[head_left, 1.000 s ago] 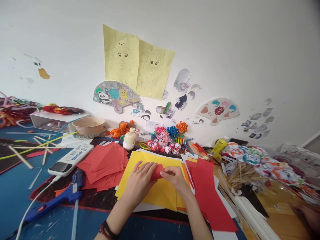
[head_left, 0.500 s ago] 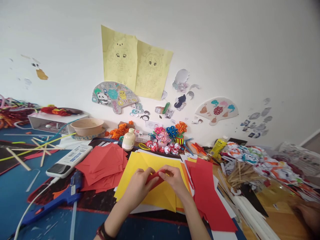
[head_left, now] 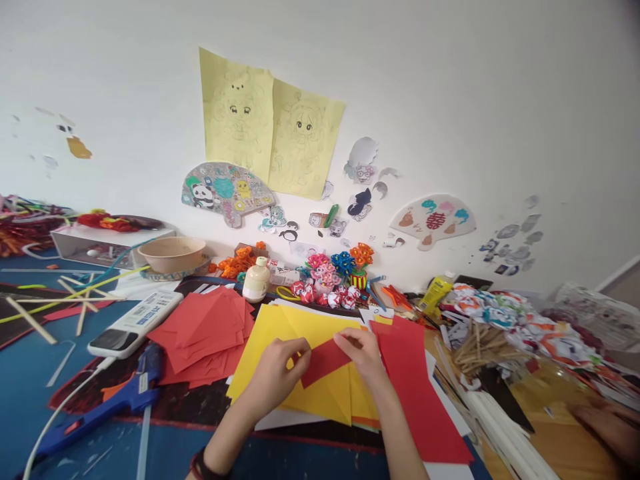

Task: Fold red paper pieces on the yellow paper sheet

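A folded piece of red paper (head_left: 326,362) spans the gap between my hands, above a stack of yellow paper (head_left: 315,401). My left hand (head_left: 281,371) has thumb and forefinger pinched at its left end. At the upper right end, my right hand (head_left: 361,349) grips it between thumb and fingers. Left of the yellow stack lies a loose pile of red paper squares (head_left: 206,333). Larger red sheets (head_left: 414,387) lie just right of my right hand.
A blue glue gun (head_left: 107,407) and a white power strip (head_left: 134,325) with a cable lie at left. Behind the paper stand a cream bottle (head_left: 257,281) and pipe-cleaner flowers (head_left: 324,272). Wooden sticks (head_left: 477,350) are heaped at right, near another person's hand (head_left: 607,423).
The red paper, earlier narrow and mostly covered by my fingers, now shows a broader flat face. My right hand has shifted slightly right, and my hands are farther apart.
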Tool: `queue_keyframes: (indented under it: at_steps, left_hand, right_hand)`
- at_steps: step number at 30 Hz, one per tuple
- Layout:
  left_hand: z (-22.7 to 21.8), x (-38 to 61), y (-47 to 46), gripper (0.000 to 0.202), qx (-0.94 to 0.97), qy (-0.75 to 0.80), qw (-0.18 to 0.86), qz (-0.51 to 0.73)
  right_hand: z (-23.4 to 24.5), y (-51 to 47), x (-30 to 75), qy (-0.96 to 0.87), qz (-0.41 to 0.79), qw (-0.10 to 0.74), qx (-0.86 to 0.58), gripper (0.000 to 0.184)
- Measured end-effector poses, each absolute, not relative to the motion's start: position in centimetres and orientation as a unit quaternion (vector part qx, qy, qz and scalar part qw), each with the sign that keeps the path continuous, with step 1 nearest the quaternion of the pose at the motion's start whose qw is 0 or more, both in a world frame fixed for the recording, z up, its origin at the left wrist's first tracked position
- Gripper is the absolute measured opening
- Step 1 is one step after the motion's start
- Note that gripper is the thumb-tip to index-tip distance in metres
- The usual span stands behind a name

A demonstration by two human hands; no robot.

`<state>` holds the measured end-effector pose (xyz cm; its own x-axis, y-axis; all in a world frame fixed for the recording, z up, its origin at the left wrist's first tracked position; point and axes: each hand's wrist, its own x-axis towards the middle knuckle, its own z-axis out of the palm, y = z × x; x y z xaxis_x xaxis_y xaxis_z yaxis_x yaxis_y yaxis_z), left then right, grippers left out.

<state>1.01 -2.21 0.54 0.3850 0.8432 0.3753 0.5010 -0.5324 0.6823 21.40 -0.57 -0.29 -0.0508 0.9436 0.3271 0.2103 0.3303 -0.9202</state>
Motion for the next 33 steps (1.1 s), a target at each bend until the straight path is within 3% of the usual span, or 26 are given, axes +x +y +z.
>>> queue_keyframes:
  at_steps: [7,13,15,25,33]
  left_hand:
    - [0.0,0.6,-1.8,0.031,0.778,0.468,0.213,0.360]
    - [-0.2,-0.3,-1.1,0.035,0.725,0.512,0.217,0.407]
    - [-0.4,-0.2,-1.0,0.033,0.731,0.512,0.211,0.399]
    - [-1.2,1.7,-2.0,0.032,0.760,0.498,0.213,0.359]
    - [-1.1,0.8,-1.7,0.031,0.772,0.538,0.066,0.334]
  right_hand:
    - [-0.7,-0.2,22.9,-0.620,0.369,0.516,-0.461,0.029]
    - [-0.5,-0.9,22.2,-0.693,0.514,0.307,-0.402,0.024]
    - [-0.7,-1.0,21.4,-0.711,0.513,0.279,-0.392,0.021]
    - [-1.7,-0.8,18.3,-0.696,0.494,0.354,-0.383,0.020]
    - [-1.9,-0.5,18.3,-0.705,0.460,0.369,-0.393,0.017]
